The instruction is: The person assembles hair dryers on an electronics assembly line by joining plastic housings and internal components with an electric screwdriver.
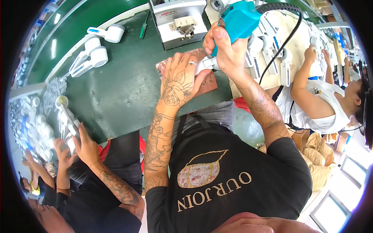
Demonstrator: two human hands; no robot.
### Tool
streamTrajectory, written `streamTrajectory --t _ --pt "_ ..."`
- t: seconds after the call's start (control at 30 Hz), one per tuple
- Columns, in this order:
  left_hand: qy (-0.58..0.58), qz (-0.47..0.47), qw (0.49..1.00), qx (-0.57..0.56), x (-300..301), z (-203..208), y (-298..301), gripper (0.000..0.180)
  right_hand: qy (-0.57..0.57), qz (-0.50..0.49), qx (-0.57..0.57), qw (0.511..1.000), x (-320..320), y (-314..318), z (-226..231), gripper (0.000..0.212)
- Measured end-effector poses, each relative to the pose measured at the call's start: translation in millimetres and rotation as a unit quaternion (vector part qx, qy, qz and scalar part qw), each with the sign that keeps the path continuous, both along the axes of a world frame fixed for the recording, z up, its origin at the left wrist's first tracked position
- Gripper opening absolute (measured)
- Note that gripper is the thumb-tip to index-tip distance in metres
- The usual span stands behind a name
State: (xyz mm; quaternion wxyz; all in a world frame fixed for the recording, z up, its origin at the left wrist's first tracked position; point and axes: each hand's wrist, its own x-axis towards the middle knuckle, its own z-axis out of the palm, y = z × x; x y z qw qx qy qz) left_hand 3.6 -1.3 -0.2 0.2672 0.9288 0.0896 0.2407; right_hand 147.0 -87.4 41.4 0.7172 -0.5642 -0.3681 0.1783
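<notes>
My right hand (pixel 231 52) is wrapped round the grip of a teal corded power tool (pixel 243 21), with the thumb up along its side. What kind of tool it is I cannot make out, since its working end is mostly behind my fingers. Just below it, my left hand (pixel 178 77) presses over a white plastic part (pixel 206 64), holding it down on a worn reddish pad (pixel 208 86). My left palm and fingers cover much of that part. The tool's lower end is close to the white part; whether they touch is hidden.
A grey metal fixture (pixel 179 25) stands at the bench's far side, near a green-handled screwdriver (pixel 143 30). White round-headed devices (pixel 97 57) lie at left on the green bench (pixel 120 87). The black cable (pixel 289 37) loops rightward. Co-workers handle similar parts on both sides.
</notes>
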Motion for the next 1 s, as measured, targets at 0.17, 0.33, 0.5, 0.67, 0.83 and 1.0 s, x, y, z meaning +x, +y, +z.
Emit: streamTrajectory --t 0.17,0.33,0.5,0.67,0.83,1.0 --pt "0.013 -0.006 0.999 -0.033 -2.8 0.6 1.6 0.045 -0.020 0.008 -0.031 0.999 -0.5 7.1 18.4 0.038" --pt "0.000 0.002 1.000 -0.012 -5.8 3.4 -0.6 0.037 -0.078 0.001 0.087 0.993 9.5 50.5 28.8 0.040" --pt "0.017 -0.004 0.999 -0.043 -5.5 1.6 0.9 0.036 -0.047 -0.004 0.084 0.995 14.0 74.5 14.0 0.033" --pt "0.005 0.009 1.000 -0.017 -5.0 -2.5 -0.8 0.037 -0.017 0.009 0.107 0.994 7.9 76.4 14.4 0.033" --pt "0.024 0.005 0.999 -0.044 -6.6 0.7 2.4 0.038 -0.026 -0.020 0.006 0.999 -2.1 31.1 31.2 0.037" --pt "0.024 0.008 0.999 -0.035 -4.7 3.1 1.3 0.036 -0.013 0.013 0.002 1.000 -5.3 -19.2 25.8 0.053"
